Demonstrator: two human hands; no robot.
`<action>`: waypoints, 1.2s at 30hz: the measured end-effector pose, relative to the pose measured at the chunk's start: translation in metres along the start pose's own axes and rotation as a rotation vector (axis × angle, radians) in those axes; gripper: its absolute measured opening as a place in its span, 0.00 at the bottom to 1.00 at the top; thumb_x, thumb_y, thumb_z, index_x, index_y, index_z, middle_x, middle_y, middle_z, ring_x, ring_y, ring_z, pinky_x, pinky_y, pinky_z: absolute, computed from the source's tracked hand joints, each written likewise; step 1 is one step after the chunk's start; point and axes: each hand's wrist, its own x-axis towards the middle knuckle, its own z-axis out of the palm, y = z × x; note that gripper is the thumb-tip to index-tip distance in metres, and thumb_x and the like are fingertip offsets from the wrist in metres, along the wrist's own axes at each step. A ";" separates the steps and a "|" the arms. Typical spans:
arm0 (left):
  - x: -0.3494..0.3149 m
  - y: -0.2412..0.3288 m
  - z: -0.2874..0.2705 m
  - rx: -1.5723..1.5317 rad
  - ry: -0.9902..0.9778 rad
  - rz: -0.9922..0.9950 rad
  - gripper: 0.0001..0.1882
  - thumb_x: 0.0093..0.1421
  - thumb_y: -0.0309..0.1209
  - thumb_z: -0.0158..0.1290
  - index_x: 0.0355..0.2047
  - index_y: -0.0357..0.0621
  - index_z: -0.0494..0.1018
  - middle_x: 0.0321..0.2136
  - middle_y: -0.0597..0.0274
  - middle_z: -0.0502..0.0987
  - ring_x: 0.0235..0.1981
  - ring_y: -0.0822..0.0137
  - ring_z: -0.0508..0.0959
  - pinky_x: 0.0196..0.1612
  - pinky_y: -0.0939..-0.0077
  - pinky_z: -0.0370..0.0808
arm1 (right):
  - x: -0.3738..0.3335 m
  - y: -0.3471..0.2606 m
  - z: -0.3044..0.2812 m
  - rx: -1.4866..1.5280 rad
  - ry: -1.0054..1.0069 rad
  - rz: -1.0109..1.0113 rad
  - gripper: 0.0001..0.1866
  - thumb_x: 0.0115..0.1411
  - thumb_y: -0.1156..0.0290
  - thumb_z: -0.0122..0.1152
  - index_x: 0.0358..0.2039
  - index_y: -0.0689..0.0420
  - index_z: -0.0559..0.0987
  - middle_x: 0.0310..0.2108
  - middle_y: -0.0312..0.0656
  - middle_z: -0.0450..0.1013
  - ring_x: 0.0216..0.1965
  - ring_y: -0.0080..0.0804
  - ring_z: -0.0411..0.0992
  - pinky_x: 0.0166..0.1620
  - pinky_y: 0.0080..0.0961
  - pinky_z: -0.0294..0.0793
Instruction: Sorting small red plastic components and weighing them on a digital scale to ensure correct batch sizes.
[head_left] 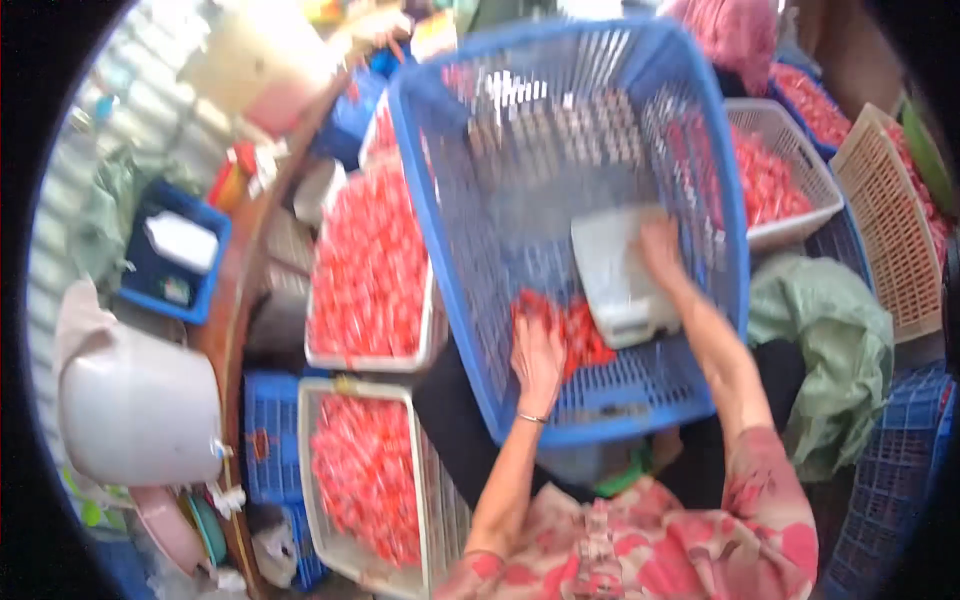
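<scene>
The right hand [662, 255] is holding the white tray [610, 270] inside the blue basket [440, 240]; its fingers are gripping the right edge, presumably leaving the opposite side free beside the red packets [590, 340]. The left hand [538, 355] is touching these packets on the basket floor; blur is hiding its fingertips, so their closure cannot be told. The basket is sitting close to the person's lap, probably keeping its near end within easy reach.
</scene>
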 end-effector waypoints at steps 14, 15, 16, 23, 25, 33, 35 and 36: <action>-0.004 -0.049 0.085 0.376 -0.334 -0.199 0.17 0.51 0.33 0.57 0.41 0.42 0.72 0.45 0.50 0.69 0.48 0.48 0.69 0.47 0.47 0.67 | -0.008 -0.079 -0.051 0.335 0.193 -0.017 0.10 0.49 0.73 0.57 0.34 0.58 0.76 0.36 0.46 0.72 0.43 0.43 0.69 0.48 0.44 0.66; -0.006 -0.049 0.086 0.321 -0.361 -0.168 0.17 0.51 0.31 0.57 0.42 0.41 0.72 0.46 0.50 0.69 0.48 0.47 0.69 0.46 0.46 0.68 | -0.008 -0.077 -0.048 0.329 0.199 -0.005 0.10 0.49 0.73 0.57 0.34 0.58 0.76 0.36 0.46 0.72 0.43 0.43 0.69 0.48 0.44 0.66; -0.007 -0.050 0.086 0.267 -0.388 -0.138 0.18 0.50 0.30 0.57 0.42 0.40 0.71 0.46 0.49 0.68 0.49 0.46 0.68 0.46 0.45 0.68 | -0.007 -0.075 -0.046 0.332 0.181 -0.019 0.09 0.50 0.73 0.56 0.34 0.57 0.76 0.35 0.46 0.72 0.44 0.43 0.70 0.47 0.43 0.67; -0.018 -0.071 0.091 0.068 -0.361 -0.126 0.18 0.54 0.27 0.54 0.45 0.38 0.67 0.43 0.46 0.69 0.47 0.41 0.69 0.47 0.44 0.69 | -0.011 -0.100 -0.038 0.429 0.146 -0.106 0.03 0.53 0.75 0.52 0.30 0.56 0.72 0.34 0.50 0.69 0.42 0.47 0.70 0.41 0.42 0.71; -0.017 -0.079 0.091 0.048 -0.334 -0.116 0.17 0.55 0.27 0.54 0.45 0.38 0.67 0.42 0.45 0.70 0.46 0.41 0.70 0.46 0.45 0.70 | -0.015 -0.110 -0.039 0.612 0.103 -0.017 0.07 0.54 0.77 0.50 0.34 0.60 0.72 0.35 0.52 0.69 0.42 0.51 0.69 0.43 0.45 0.70; 0.016 -0.038 0.062 -1.088 -0.226 -0.778 0.13 0.65 0.34 0.50 0.47 0.43 0.68 0.33 0.62 0.76 0.36 0.62 0.77 0.38 0.63 0.74 | -0.023 -0.117 -0.021 1.027 0.158 0.035 0.21 0.52 0.77 0.54 0.49 0.62 0.71 0.38 0.56 0.68 0.41 0.57 0.69 0.46 0.45 0.70; 0.004 -0.040 0.058 -1.469 -0.310 -0.821 0.14 0.67 0.38 0.49 0.48 0.45 0.68 0.32 0.67 0.73 0.33 0.72 0.73 0.34 0.72 0.71 | -0.022 -0.110 -0.027 1.021 0.162 0.018 0.24 0.52 0.77 0.55 0.52 0.60 0.70 0.38 0.57 0.69 0.40 0.55 0.70 0.45 0.43 0.71; -0.003 -0.044 0.056 -1.659 -0.354 -0.833 0.14 0.68 0.40 0.49 0.48 0.45 0.68 0.32 0.70 0.71 0.31 0.77 0.71 0.32 0.76 0.70 | -0.022 -0.105 -0.035 1.062 0.187 0.021 0.23 0.52 0.76 0.57 0.51 0.59 0.72 0.39 0.56 0.69 0.40 0.54 0.70 0.45 0.41 0.71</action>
